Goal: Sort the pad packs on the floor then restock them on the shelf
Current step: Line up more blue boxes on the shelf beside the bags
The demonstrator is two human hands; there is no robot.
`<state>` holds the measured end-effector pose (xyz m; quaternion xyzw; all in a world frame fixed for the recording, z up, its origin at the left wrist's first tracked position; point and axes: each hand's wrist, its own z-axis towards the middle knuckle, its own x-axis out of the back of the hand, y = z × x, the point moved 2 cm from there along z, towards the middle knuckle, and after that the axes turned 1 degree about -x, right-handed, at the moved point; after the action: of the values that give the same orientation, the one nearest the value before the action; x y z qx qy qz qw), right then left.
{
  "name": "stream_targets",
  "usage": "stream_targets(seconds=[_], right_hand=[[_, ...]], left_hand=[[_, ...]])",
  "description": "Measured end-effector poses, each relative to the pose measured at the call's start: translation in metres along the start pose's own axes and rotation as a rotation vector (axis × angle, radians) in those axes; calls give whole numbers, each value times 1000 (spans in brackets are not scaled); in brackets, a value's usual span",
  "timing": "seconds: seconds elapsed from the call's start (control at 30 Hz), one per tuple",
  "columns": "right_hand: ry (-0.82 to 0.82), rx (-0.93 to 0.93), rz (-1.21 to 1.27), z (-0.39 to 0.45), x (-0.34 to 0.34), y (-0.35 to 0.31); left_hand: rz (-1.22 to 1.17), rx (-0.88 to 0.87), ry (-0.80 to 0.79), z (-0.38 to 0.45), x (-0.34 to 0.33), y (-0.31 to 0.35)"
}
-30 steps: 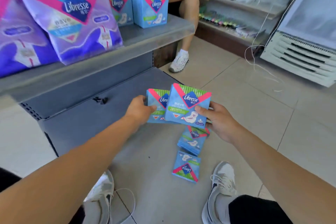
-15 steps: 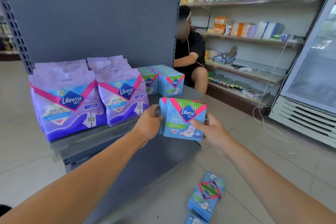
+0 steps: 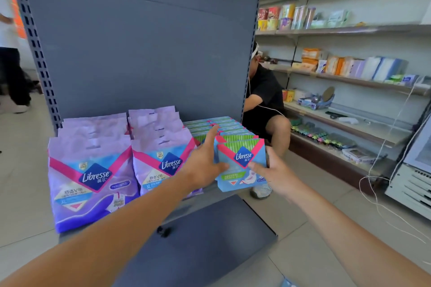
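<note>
Left hand: fingers spread, thumb pinching blue pad packs.
Right hand: gripping the packs' right edge.
Shelf: packs at its front.

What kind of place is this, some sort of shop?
Most likely a small convenience store: grey metal shelving carrying rows of purple Libresse pad bags, long wall shelves of packaged goods, and a white chiller cabinet on the right.
</note>
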<state>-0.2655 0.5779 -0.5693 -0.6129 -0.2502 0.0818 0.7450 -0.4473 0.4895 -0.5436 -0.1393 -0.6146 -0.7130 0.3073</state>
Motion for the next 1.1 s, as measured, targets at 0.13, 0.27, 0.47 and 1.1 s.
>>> stream_targets(seconds=[0.13,0.27,0.47,1.1], right_hand=[[-57,4,-58,31,-8,6],[-53,20,-236,58,-20,6],[-185,103,-647,86,-16,-13],[-210,198,-1098,122,-45,-1]], left_hand=[[90,23,24,26,8,-10],[146,38,88,39,12,-25],[301,25,112,47,8,-27],[1126,-4,153,68,6,-48]])
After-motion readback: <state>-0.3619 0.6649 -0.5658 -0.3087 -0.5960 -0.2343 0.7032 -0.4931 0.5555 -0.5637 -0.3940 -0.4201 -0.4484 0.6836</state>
